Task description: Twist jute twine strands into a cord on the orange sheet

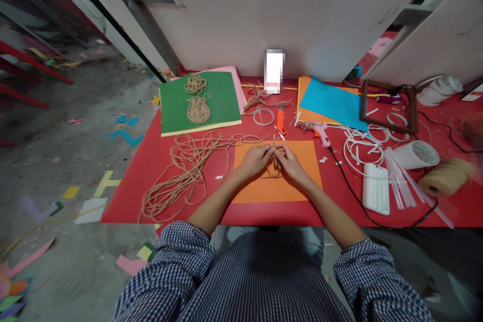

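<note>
Over an orange sheet (279, 193) on the red table, my left hand (257, 159) and my right hand (290, 162) meet, fingers closed on a brown twine (274, 171) that forms a small loop beneath them. From there the twine runs left to a loose, tangled heap (184, 176). Two coiled twine pieces, a small one (195, 84) and a larger one (198, 109), lie on a green sheet (222, 95) at the back left. Fingertip detail is too small to make out.
An orange cutter (280, 121), a white ring (263, 116) and a lit phone (274, 71) are beyond my hands. To the right lie a pink glue gun (321, 134) with its black cord, a white power strip (376, 188), glue sticks (400, 176), a twine spool (447, 177) and a wooden frame (414, 110).
</note>
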A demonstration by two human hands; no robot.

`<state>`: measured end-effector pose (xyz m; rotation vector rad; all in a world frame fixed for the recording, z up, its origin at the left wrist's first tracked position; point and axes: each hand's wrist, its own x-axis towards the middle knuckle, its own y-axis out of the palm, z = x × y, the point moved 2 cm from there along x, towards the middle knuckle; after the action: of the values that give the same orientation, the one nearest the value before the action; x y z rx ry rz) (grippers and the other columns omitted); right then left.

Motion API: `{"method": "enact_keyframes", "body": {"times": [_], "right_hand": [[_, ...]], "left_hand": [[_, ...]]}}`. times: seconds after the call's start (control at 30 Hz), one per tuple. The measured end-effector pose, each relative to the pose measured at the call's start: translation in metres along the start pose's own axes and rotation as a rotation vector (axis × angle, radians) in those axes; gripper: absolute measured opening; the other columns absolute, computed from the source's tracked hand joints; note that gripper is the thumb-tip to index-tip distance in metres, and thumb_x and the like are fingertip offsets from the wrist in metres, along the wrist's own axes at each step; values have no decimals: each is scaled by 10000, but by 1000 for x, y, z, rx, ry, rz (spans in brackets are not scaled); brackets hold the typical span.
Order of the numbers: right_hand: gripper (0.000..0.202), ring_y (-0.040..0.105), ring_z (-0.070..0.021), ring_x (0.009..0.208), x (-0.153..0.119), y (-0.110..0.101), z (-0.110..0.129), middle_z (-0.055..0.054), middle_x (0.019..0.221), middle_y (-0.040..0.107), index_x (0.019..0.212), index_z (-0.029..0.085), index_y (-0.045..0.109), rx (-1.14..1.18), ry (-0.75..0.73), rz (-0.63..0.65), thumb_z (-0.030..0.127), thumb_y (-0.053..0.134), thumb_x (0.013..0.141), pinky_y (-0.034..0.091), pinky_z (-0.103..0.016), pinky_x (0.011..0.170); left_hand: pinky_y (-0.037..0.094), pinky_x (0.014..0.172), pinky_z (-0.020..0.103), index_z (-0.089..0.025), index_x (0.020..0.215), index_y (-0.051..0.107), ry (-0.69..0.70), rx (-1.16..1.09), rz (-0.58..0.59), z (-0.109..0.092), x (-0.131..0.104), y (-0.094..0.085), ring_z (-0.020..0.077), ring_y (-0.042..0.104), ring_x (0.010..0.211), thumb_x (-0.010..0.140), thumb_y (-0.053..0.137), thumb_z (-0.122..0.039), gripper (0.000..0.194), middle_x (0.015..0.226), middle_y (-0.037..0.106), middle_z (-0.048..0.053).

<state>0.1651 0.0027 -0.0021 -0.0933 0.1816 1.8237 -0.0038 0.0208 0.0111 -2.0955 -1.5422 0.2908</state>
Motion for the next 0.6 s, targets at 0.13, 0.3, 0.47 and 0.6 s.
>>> {"method": "enact_keyframes", "body": {"times": [0.13,0.3,0.47,0.6], "right_hand": [[397,477,-117,604,-3,2,11,64,714,536,1161,258,549,265,104,93,508,718,902,368,-230,561],[366,277,-99,522,-5,-1,17,99,661,376,1192,282,560,239,77,106,479,704,919,214,-232,516],[277,417,-130,625,-4,-5,14,55,700,490,1003,247,606,-271,-120,-8,518,647,964,312,-259,610],[373,431,-137,646,-4,-6,16,25,723,552,923,212,671,-471,-162,39,560,564,1008,332,-277,649]], "left_hand": [[290,661,292,-207,784,646,9,14,-8,1,0,0,185,514,628,1046,518,-427,365,685,620,41],[300,647,292,-203,807,631,7,113,1,0,0,-1,190,538,650,1074,459,-449,402,694,622,42],[360,685,304,-200,930,637,17,219,22,3,-1,-1,201,607,721,1109,365,-419,393,796,685,57],[394,713,321,-199,1030,644,8,347,50,1,-2,-1,228,661,773,1117,341,-399,373,871,727,88]]}}
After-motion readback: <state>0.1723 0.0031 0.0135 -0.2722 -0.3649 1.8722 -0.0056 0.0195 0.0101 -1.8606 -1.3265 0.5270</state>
